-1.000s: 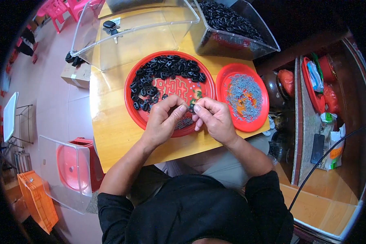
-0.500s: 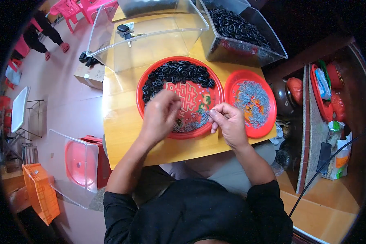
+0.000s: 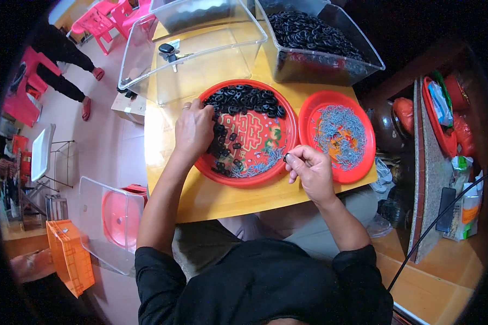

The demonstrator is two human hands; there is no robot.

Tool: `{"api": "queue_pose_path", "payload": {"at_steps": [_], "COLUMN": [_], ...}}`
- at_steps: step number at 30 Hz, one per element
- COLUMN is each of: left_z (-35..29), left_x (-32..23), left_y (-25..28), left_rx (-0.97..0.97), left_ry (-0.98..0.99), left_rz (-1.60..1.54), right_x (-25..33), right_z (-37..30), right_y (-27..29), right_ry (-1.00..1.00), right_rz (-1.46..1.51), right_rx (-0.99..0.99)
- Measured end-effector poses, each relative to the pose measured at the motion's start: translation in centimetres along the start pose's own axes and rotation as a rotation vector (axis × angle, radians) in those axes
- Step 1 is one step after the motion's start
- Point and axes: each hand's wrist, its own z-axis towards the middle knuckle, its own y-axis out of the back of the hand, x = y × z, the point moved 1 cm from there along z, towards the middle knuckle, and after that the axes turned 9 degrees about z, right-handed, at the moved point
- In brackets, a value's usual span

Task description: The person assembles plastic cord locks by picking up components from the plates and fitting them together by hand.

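Observation:
A round red tray holds small black oval plastic pieces, heaped along its far and left sides. Small grey screws or pins lie at its near right. My left hand is over the tray's left rim beside the black pieces, fingers curled; its fingertips and anything in them are hidden. Near the tray's right rim, my right hand pinches a small black piece between thumb and forefinger. Right of that, a smaller red tray contains many more grey screws or pins.
Behind the trays, a clear bin is full of black pieces. Beside it, another clear bin stands near keys. A shelf is at the right. On the left floor are a carton, an orange crate and a person's legs.
My left hand has moved from above the tray's middle to its left rim. My right hand stays pinched near the right rim. The person at the far left has shifted.

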Motion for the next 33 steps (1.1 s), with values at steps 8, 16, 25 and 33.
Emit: {"api": "queue_pose_path", "payload": {"at_steps": [8, 16, 25, 33], "left_z": [-0.2, -0.1, -0.7, -3.3], "left_x": [-0.2, 0.2, -0.3, -1.8], "left_y": [0.3, -0.3, 0.3, 1.0], "left_rx": [-0.107, -0.099, -0.162, 0.41], "left_ry": [0.05, -0.088, -0.085, 0.332], "left_rz": [-0.138, 0.035, -0.214, -1.825], "right_x": [0.4, 0.3, 0.5, 0.9], "right_z": [0.1, 0.4, 0.4, 0.3], "right_y": [-0.1, -1.5, -1.6, -1.9], "right_ry": [0.016, 0.024, 0.033, 0.045], "right_rz": [-0.007, 0.034, 0.009, 0.015], "right_rx": [0.004, 0.045, 0.032, 0.043]}}
